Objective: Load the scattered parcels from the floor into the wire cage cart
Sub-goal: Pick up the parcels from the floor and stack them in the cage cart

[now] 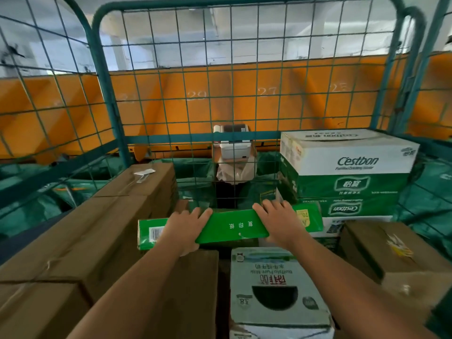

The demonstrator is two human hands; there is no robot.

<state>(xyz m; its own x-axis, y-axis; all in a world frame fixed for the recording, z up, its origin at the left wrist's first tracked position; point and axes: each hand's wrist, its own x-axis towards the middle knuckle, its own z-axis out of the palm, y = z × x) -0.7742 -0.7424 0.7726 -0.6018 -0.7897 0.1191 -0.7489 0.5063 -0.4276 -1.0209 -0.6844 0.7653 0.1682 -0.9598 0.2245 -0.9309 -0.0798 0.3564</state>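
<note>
- Fingers of the left hand (186,227) and right hand (277,222) lie curled over the far edge of the green parcel (230,227), thumbs under its near edge, clamped on it.
- The parcel sits inside the wire cage cart (110,104), between the long brown box (102,231) and the Cestbon stack (347,172).
- Step: placing it. Next, I judge, calls for lowering it level, then letting go.

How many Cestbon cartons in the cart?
2: Cestbon cartons stacked at the right rear of the wire cage cart, upper carton sitting on the lower carton. More may be hidden beneath or behind.
</note>
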